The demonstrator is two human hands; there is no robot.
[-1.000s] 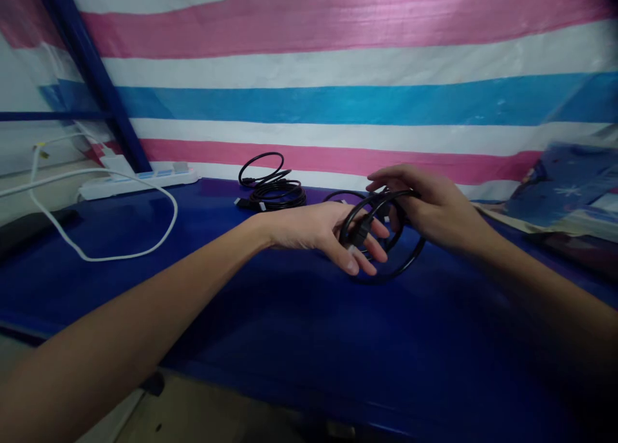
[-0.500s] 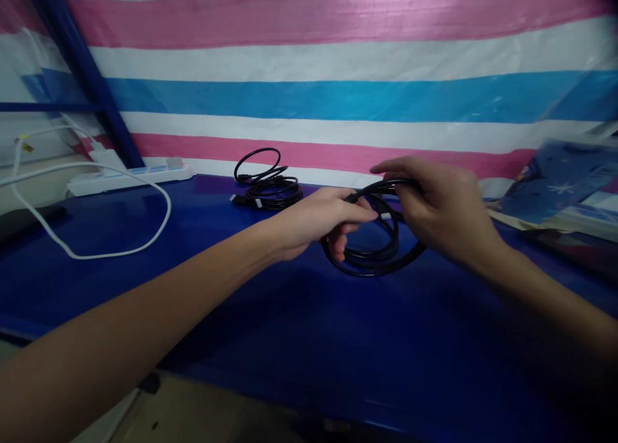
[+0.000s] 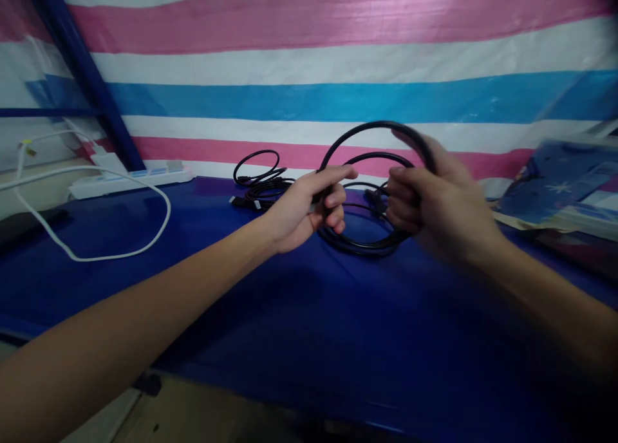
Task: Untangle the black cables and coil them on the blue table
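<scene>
A coiled black cable (image 3: 360, 245) stands almost upright over the blue table (image 3: 299, 314), its top loop arching between my hands. My left hand (image 3: 302, 208) pinches the coil's left side, forefinger stretched along the loop. My right hand (image 3: 425, 198) is closed round the coil's right side, thumb over the top strand. The lowest turns of the coil rest on or just above the tabletop. A second black cable bundle (image 3: 258, 182) lies loose behind my left hand, near the wall.
A white power strip (image 3: 130, 178) with a white cord (image 3: 96, 253) looping forward sits at the back left. A blue metal post (image 3: 82, 69) slants up at the left. Blue printed packaging (image 3: 555, 185) lies at the right. A striped sheet covers the wall.
The coil has been lifted and tipped upright. Both hands rose with it; my left hand shifted from under the coil to a pinch on its left side.
</scene>
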